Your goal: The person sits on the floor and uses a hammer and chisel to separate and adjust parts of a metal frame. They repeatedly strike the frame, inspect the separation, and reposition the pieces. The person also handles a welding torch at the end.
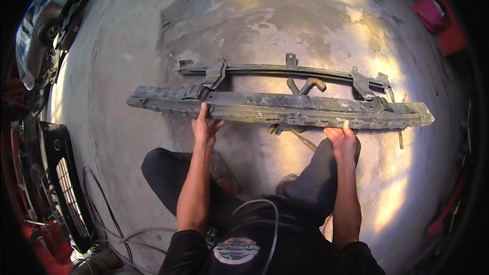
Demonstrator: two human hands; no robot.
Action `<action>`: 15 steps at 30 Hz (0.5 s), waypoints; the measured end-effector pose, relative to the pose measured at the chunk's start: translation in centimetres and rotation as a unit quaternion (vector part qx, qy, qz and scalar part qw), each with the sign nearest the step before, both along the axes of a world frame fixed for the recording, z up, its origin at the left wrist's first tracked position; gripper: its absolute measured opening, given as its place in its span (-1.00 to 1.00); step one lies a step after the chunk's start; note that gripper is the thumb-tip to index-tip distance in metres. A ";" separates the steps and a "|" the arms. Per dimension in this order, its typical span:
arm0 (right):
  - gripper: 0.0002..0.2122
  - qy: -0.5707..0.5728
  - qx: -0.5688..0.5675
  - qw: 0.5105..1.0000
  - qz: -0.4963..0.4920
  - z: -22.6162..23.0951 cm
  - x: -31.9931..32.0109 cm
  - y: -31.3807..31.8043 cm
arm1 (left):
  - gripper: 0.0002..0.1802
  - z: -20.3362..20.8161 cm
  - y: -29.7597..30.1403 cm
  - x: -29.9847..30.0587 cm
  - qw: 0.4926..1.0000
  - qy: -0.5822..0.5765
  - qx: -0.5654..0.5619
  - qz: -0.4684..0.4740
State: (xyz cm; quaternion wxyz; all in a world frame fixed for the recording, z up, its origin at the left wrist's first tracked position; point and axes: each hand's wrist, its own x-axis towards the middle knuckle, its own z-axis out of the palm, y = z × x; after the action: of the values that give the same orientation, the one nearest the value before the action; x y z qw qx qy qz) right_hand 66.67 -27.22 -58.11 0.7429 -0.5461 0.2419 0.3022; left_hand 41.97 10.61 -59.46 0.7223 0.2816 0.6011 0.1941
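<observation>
A long, worn, dark metal bumper beam point(244, 109) lies crosswise in front of me, with scraped paint and dirt along it. Two brackets point(216, 74) join its far side to a thinner metal crossbar point(265, 70). My left hand point(204, 128) grips the near edge left of the middle, thumb up on the face and fingers partly below. Further right, my right hand point(342, 141) holds the same edge near my knee, its thumb pointing up. Part of the fingers of both hands is hidden. Under the frame show a rusty bent pipe point(317, 84) and a tool handle point(306, 141).
Concrete floor point(122, 71) surrounds me, with flaking patches at the far end. To the left stand a dark bumper cover with a grille point(66, 188) and car parts point(46, 35). Hoses point(117, 237) run along the lower left. A pink object point(430, 14) sits far right.
</observation>
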 end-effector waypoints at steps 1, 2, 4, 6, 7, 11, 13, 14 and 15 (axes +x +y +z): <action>-0.55 -0.002 0.003 1.000 0.001 0.1 -0.2 -0.1 | -0.41 -0.4 0.0 -0.1 1.000 0.010 -0.002 -0.007; -0.57 -0.003 0.006 1.000 0.003 0.3 -0.3 -0.3 | -0.41 -0.7 0.1 -0.2 1.000 0.020 -0.004 -0.014; -0.61 -0.001 0.021 1.000 0.012 -1.0 -0.5 -1.5 | -0.51 -0.5 0.0 0.1 0.998 0.034 -0.047 0.008; -0.57 0.010 0.013 1.000 0.021 -0.9 -0.6 -1.4 | -0.56 -0.8 -0.2 -0.3 0.995 0.047 -0.082 0.018; -0.55 0.037 0.002 0.999 0.010 -1.4 -0.2 -1.4 | -0.59 -0.8 -0.5 -0.3 0.993 0.053 -0.101 0.022; -0.47 0.093 -0.026 0.995 -0.016 -6.2 0.4 -2.1 | -0.65 -6.5 -4.0 -2.2 0.986 -0.031 -0.152 0.057; -0.48 0.094 -0.037 0.995 -0.021 -8.4 2.0 -1.7 | -0.65 -8.0 -4.2 -1.5 0.983 -0.061 -0.153 0.081; -0.51 0.074 -0.038 0.996 -0.012 -9.2 2.2 -1.7 | -0.65 -8.4 -4.8 -1.4 0.980 -0.073 -0.159 0.092; -0.53 0.045 -0.039 0.998 -0.008 -9.7 3.1 -1.4 | -0.65 -7.5 -4.9 -0.5 0.979 -0.071 -0.160 0.103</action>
State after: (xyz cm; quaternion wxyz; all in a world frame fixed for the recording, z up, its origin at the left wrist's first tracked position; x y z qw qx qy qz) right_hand 69.81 -28.58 -67.80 0.7119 -0.5586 0.2909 0.3107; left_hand 41.42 5.72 -67.00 0.7748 0.0849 0.5975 0.1883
